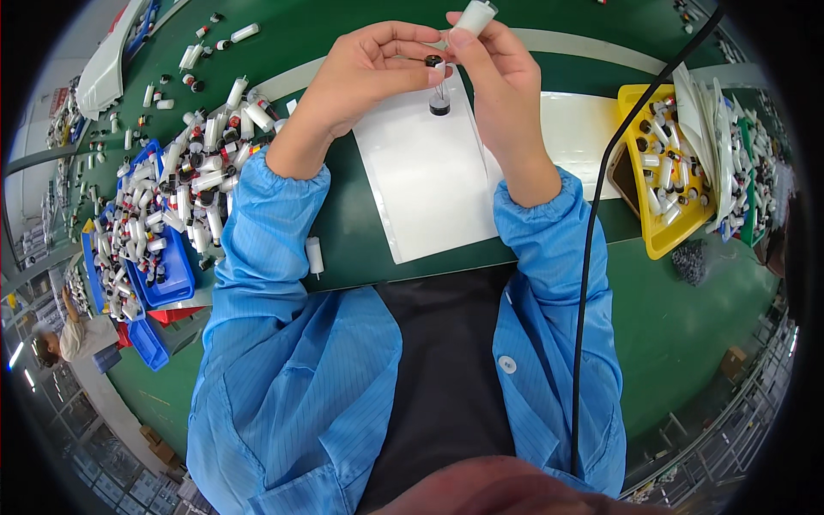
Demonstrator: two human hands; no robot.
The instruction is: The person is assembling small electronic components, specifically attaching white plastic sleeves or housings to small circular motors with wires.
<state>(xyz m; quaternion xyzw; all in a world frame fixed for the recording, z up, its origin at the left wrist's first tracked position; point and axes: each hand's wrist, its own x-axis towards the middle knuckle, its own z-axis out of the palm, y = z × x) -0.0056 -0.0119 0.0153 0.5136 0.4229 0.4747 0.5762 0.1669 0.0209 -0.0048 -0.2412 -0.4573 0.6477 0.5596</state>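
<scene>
We note, at the left edge of the surface [343,225], a heap of small bottles [206,181] and a blue tray [176,279]; a loose bottle [315,256] lies near the near edge. The left hand [365,73] appears pinched, thumb to fingertips, on the upper black end of a clear tube [440,93] above a white sheet [429,180]; we cannot tell whether they touch. The tube's long axis runs roughly far edge to near edge. The right hand [498,86] is closed round a white bottle [475,17], beyond and right of the tube. We judge its slant toward the left fingertips the governing relation. A yellow tray [656,245] stands at the right edge.
</scene>
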